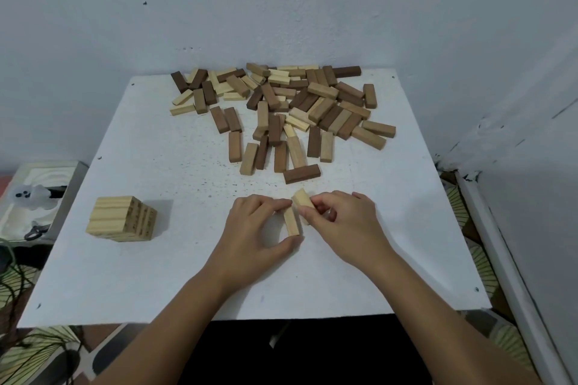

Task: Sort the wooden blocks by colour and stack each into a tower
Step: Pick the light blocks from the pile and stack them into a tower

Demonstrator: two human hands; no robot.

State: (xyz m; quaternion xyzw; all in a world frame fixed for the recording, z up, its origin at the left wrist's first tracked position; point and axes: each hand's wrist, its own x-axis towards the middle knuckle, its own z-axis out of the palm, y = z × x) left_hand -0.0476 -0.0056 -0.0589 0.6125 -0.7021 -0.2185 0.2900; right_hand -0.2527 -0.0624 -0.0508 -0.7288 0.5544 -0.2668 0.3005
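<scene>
Lying on a white desk (125, 275), a big loose pile (281, 109) of mixed wooden blocks is seen at the far edge, by the wall: pale, mid-brown and dark brown pieces, jumbled and overlapping. One dark block (302, 173) lies apart at the near edge of the pile. A short tower (122, 218) of pale blocks is stood near the desk's left side, well apart from the pile, with its layers crossed. At desk centre, near the front, both hands are busy. A pale block (292, 222) lying flat on the desk is held endwise by the left hand (253, 228), fingers curled at its far end and thumb at its near end. A second pale block (301, 197) is pinched by the right hand (344, 225) between thumb and fingertips, tilted, its lower end just beside or touching the far end of the first block; contact cannot be told. Both forearms are bare. Clutter is seen left of the desk: a tray-like item (40, 194) and cables (12, 272), blurred.
</scene>
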